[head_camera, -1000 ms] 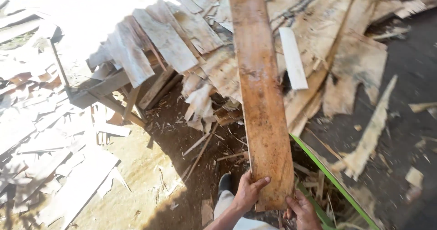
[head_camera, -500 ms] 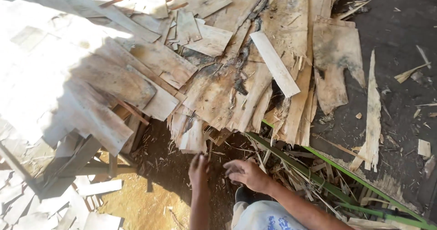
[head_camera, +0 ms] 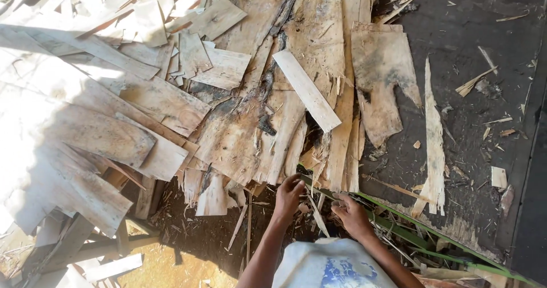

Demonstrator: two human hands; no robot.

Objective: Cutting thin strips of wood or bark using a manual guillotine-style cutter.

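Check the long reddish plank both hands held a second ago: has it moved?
Yes. It is out of both hands and out of view; the left hand and right hand now reach empty toward the veneer pile's lower edge.

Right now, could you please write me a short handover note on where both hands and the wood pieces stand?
Left hand: down at the near edge of the heap of thin wood sheets, fingers curled at the sheet ends; whether it grips one cannot be told.
Right hand: open, palm down, over splinters beside the green stalk, holding nothing.
Things: a pale narrow strip lies loose on top of the heap; a long sliver lies on the dark floor to the right.
Done: sheets lie overlapped in the heap.
Left: scraps are scattered on the floor and under the heap's edge.
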